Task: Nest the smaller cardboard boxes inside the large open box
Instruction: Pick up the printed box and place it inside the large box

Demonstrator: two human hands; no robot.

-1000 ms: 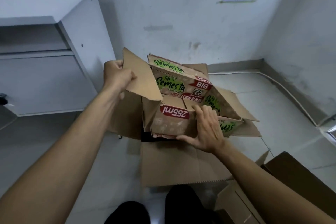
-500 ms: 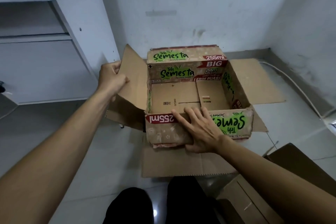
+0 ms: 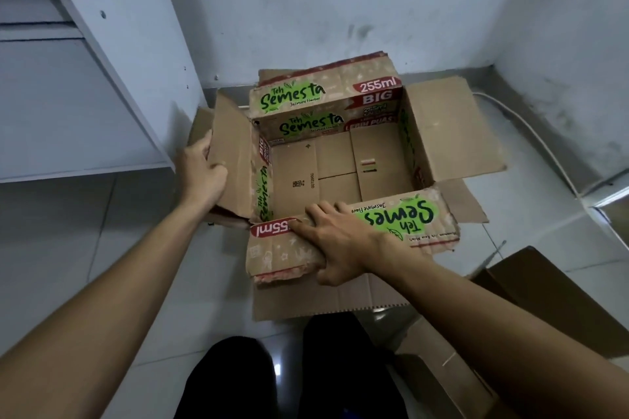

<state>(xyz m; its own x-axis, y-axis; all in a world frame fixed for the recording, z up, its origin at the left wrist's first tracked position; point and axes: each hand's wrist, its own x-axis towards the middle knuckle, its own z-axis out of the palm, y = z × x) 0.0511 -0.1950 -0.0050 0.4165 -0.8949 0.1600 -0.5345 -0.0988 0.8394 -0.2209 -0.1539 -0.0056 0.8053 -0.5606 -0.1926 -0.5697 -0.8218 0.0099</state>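
Note:
A printed "Teh Semesta" box (image 3: 337, 167) sits open and upright inside the large plain cardboard box (image 3: 446, 133), whose flaps spread out on the floor. My left hand (image 3: 204, 173) grips the large box's left flap (image 3: 231, 153), which stands up. My right hand (image 3: 337, 238) lies over the printed box's folded-down near flap (image 3: 282, 248), thumb under its edge. The printed box's inside is bare brown cardboard.
A grey cabinet (image 3: 85, 85) stands at the left against the wall. More brown cardboard boxes (image 3: 544, 303) lie at the lower right by my right forearm. A white cable (image 3: 531, 136) runs along the right wall. My dark-trousered knees (image 3: 289, 374) are below.
The printed box went from tilted and half-collapsed to squared open and settled flat inside the large box. My view tipped further down; both hands kept their holds.

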